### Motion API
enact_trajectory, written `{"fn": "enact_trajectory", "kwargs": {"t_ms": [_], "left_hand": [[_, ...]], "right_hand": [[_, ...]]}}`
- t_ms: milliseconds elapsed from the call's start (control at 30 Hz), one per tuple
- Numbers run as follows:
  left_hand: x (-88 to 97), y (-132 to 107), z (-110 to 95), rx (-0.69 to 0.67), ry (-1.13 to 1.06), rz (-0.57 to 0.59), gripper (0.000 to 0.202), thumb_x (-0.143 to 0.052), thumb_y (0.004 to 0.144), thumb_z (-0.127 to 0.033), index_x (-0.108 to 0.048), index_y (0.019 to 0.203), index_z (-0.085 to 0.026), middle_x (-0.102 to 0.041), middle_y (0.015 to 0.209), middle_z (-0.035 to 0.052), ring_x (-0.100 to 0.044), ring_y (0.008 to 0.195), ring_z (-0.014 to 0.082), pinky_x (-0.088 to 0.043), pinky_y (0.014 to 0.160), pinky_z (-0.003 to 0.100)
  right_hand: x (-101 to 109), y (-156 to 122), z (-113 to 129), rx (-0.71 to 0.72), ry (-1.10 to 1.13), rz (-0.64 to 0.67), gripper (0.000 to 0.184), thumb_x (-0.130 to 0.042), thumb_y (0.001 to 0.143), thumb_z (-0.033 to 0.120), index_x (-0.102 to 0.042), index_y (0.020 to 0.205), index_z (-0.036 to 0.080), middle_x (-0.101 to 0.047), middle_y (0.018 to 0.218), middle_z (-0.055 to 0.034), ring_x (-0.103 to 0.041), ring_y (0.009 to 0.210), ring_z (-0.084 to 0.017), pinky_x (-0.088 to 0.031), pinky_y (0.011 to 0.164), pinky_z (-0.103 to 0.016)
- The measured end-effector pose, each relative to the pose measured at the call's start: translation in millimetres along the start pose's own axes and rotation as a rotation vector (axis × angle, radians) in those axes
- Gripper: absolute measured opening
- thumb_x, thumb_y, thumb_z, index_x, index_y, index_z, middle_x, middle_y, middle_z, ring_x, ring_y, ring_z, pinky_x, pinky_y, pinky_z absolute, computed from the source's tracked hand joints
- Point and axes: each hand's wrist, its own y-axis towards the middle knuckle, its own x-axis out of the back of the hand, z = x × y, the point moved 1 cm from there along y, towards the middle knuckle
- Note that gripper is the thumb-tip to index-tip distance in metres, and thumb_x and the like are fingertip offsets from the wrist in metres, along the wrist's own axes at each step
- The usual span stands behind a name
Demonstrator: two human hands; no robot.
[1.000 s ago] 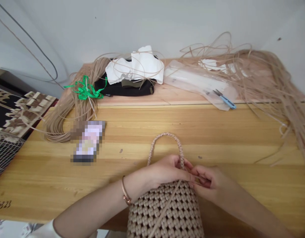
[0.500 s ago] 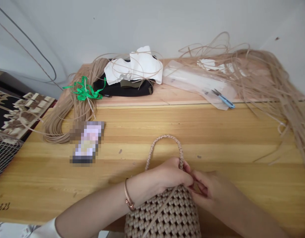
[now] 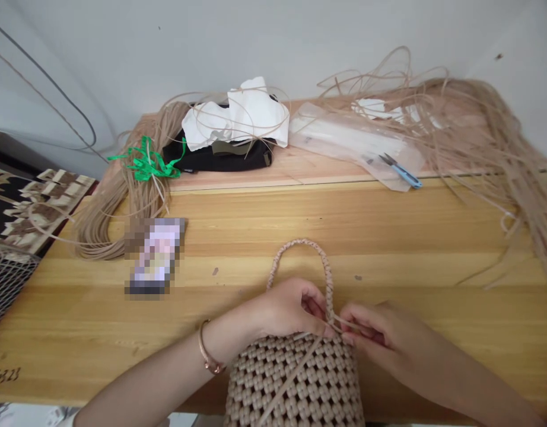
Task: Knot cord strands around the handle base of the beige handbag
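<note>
Now your right hand (image 3: 380, 332) pinches the strand (image 3: 350, 324) running rightward from the handle (image 3: 328, 280), your left hand (image 3: 291, 307) gripping the bag (image 3: 320, 385).

Left hand (image 3: 291, 308) at rim of woven bag (image 3: 295, 379), right hand (image 3: 375, 332) pinches thin strand (image 3: 339, 319) beside braided handle (image 3: 328, 274)

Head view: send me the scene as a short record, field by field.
Left hand: at the bag's rim, by the handle's right end; exact grip unclear
Right hand: pinching a thin strand beside that end
Bag: woven, beige; one loose strip slants across its front
Handle: braided, arched upright
Snips: blue-handled, on the plastic sheet
Left bundle: coiled strands, with green ties
</note>
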Motion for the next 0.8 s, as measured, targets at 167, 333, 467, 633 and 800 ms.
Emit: {"fn": "enact_trajectory", "kwargs": {"t_ms": [167,333,467,633,800], "left_hand": [[-5.3,-3.0,-3.7,-0.013,0.067,-0.086,0.019,-0.07,0.055,-0.017,-0.055,0.066,-0.013,-0.052,0.06,-0.0041,-0.047,0.057,0.0079,-0.036,0.053,0.021],[0.4,-8.0,-11.7,-0.093,0.276,-0.042,0.009,-0.061,0.06,-0.012,-0.053,0.066,-0.014,-0.049,0.059,-0.0048,-0.044,0.055,0.007,-0.034,0.048,0.018],[5.4,-7.1,-10.9,-0.083,0.264,0.103,0.006,-0.049,0.067,-0.011,-0.049,0.072,-0.015,-0.051,0.057,-0.0039,-0.049,0.054,0.0087,-0.036,0.047,0.019],[7.7,-2.3,-10.2,-0.133,0.341,0.143,0.012,-0.05,0.065,-0.009,-0.048,0.075,-0.015,-0.051,0.065,-0.0026,-0.048,0.06,0.0092,-0.037,0.049,0.019],[9.4,0.6,-8.7,-0.167,0.19,0.208,0.009,-0.053,0.074,-0.022,-0.051,0.075,-0.013,-0.05,0.067,-0.0021,-0.046,0.062,0.0083,-0.037,0.055,0.021]], "right_hand": [[0.7,-1.5,1.2,0.002,-0.004,-0.003,0.022,-0.041,0.087,0.023,-0.043,0.065,0.02,-0.048,0.058,0.0047,-0.043,0.054,-0.012,-0.026,0.049,-0.025],[0.9,-1.7,1.5,0.008,0.008,-0.021,0.024,-0.041,0.088,0.024,-0.041,0.065,0.02,-0.046,0.057,0.005,-0.043,0.054,-0.011,-0.027,0.049,-0.025],[1.0,-0.8,1.9,0.006,0.013,-0.011,0.023,-0.04,0.089,0.026,-0.042,0.066,0.021,-0.046,0.057,0.0053,-0.043,0.053,-0.011,-0.026,0.048,-0.025],[1.0,0.0,2.5,0.014,0.016,-0.022,0.025,-0.041,0.088,0.024,-0.039,0.064,0.02,-0.045,0.055,0.0057,-0.042,0.051,-0.01,-0.025,0.047,-0.024],[0.0,-0.9,1.9,0.024,0.033,-0.027,0.022,-0.042,0.087,0.023,-0.045,0.066,0.02,-0.047,0.057,0.0049,-0.043,0.052,-0.011,-0.026,0.048,-0.025]]}}
